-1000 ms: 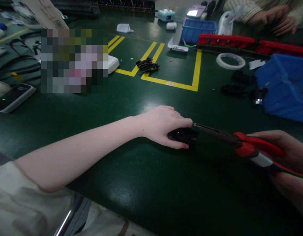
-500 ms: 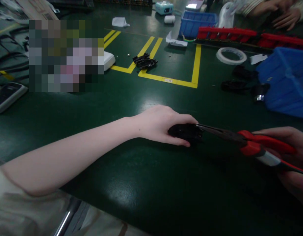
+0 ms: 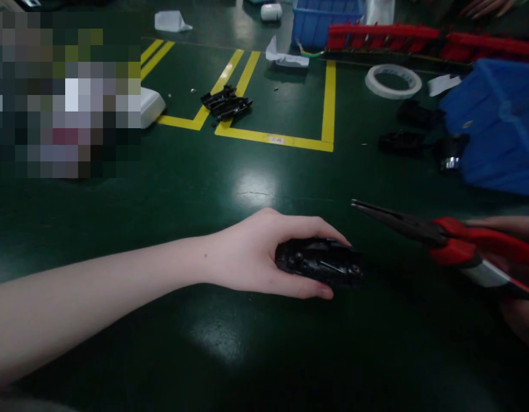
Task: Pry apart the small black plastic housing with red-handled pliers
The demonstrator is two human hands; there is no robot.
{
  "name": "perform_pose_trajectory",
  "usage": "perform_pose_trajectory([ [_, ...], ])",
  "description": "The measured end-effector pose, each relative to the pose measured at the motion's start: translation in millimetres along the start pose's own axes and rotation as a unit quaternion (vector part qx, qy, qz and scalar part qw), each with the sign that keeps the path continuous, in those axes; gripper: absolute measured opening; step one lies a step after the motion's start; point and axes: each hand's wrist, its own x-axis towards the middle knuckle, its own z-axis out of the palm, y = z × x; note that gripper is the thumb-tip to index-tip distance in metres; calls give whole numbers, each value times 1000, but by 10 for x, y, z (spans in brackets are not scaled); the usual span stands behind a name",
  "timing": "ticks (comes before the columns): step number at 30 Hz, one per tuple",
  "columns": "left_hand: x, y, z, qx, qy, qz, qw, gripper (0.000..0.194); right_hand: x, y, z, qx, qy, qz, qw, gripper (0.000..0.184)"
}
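while the left thumb lined the near side of the black part (image 3: 318, 260) and the index finger curved along its far side, the two were pinching it between them; the other left fingers were out of sight behind, so how they lay could not be told. and what a tidy grip from the left hand (image 3: 264, 257)! one end of the part sat back in the crook, probably to steady it, and the other end, with its small brass-coloured ring, poked out uncovered to the right. it was low over the table (image 3: 255, 355), in front of the person; whether it touched the top could not be seen.

across to the right hand (image 3: 521, 317), wrapped about the red handles of the pliers (image 3: 421, 229), fingers partly hidden and cut off by the edge. the long nose pointed left, tips slightly parted, just beyond the part and apart from it, a hold that seemed to suit fine aiming.

further out, more black pieces (image 3: 404, 142) lay beside the big bin (image 3: 500, 126), perhaps put there for easy reach, with the tape roll (image 3: 393, 92) behind them. farther left, a small black heap (image 3: 227, 103) straddled the yellow lines (image 3: 328, 109), which looked meant to mark out places. up at the back ran the red strips (image 3: 382, 39), near the small bin (image 3: 326, 23), and a co-worker's hand (image 3: 489, 7) showed dimly in the top corner.
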Motion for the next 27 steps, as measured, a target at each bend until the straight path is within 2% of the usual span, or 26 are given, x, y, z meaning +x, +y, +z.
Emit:
perform_pose_trajectory([
  [4, -9, -1, -18, 12, -10, -19, 1000, 42, 18, -119, 40, -58, 12, 16, 998, 61],
  [7, -9, -10, -22, 54, -23, -8, 998, 46, 29, -155, 113, -115, -11, 1, 993, 67],
  [14, -8, -23, 6, 142, -13, 7, 990, 41, 136, -141, 143, -175, -28, -179, 968, 68],
  [18, -4, -20, 26, 211, -18, 26, 977, 37, 106, -411, 158, -181, 23, -242, 953, 51],
  [20, -3, -15, 36, 226, -12, 23, 974, 36, 52, -574, 228, -173, 47, -310, 934, 46],
  [23, -6, -3, 51, 222, -2, 9, 975, 36, -5, -739, 382, -192, 22, -390, 900, 37],
  [27, -14, 6, 64, 226, 11, -3, 974, 35, 5, -837, 539, -185, 31, -405, 895, 30],
])
